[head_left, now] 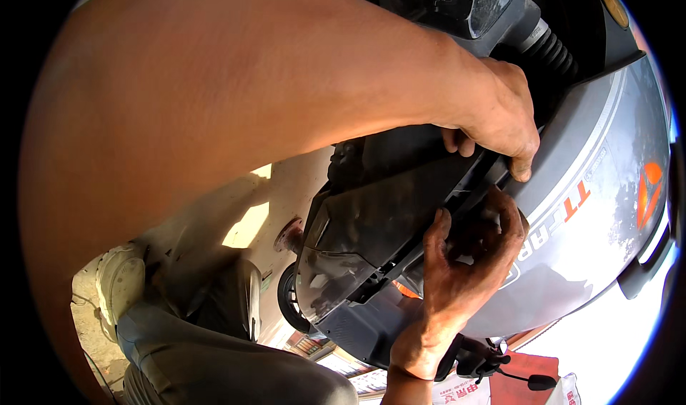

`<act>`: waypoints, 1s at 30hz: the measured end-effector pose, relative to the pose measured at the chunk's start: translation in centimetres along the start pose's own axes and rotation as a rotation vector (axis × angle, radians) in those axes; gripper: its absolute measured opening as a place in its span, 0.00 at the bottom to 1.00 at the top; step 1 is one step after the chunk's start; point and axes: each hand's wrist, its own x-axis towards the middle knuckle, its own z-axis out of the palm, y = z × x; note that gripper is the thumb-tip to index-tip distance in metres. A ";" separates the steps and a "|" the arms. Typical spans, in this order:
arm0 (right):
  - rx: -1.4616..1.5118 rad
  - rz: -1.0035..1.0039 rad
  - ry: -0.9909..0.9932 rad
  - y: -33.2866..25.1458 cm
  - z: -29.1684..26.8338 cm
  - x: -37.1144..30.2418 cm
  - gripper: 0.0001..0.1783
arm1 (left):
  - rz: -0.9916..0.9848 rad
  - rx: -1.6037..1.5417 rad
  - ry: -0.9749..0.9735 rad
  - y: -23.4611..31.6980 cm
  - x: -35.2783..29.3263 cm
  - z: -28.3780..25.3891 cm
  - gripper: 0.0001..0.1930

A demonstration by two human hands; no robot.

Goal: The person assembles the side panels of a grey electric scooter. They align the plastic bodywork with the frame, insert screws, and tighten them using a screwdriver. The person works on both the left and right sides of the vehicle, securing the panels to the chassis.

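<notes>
A grey-silver scooter body panel [564, 191] meets a black side cover [386, 205] along a slanting seam. Reaching across from the left, my left hand [500, 112] is bent over this seam. One digit presses by the silver panel's edge, and curled fingertips show over the black cover. A black trim strip [489, 176] runs under that hand, between its digits. Just below, my right hand [471, 262] comes up with thumb and forefinger raised on either side of the seam. Its other fingers are curled inward; anything inside them is hidden in shadow.
Above are a dark housing [457, 5] and a ribbed black rubber boot [554, 48]. A black mirror [541, 382] sticks out at lower right near a red-and-white package [522, 376]. My bent leg [236, 355] and a pale shoe [120, 283] are at lower left. A wheel [289, 298] shows below the cover.
</notes>
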 end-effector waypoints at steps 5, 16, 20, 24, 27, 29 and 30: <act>0.028 0.028 -0.022 -0.9 0.3 0.3 0.38 | 0.055 0.015 -0.001 -0.7 0.4 -0.2 0.19; 0.031 -0.151 -0.025 0.8 0.7 0.7 0.25 | 0.080 -0.143 0.049 -1.4 0.4 0.5 0.20; 0.018 -0.179 -0.015 0.9 0.7 0.5 0.25 | 0.069 -0.132 0.049 -1.4 0.5 0.6 0.20; -0.020 -0.259 -0.035 1.5 0.2 0.6 0.23 | 0.126 -0.077 0.087 -1.7 0.5 0.6 0.19; -0.065 -0.247 -0.071 1.2 0.0 0.8 0.23 | 0.125 -0.129 0.081 -1.7 0.5 0.8 0.19; -0.186 -0.327 -0.169 0.9 -0.9 1.5 0.25 | 0.137 -0.122 0.059 -1.9 0.7 0.9 0.19; -0.246 -0.347 -0.217 0.8 -1.4 1.7 0.25 | 0.160 -0.077 0.043 -1.9 0.9 0.9 0.19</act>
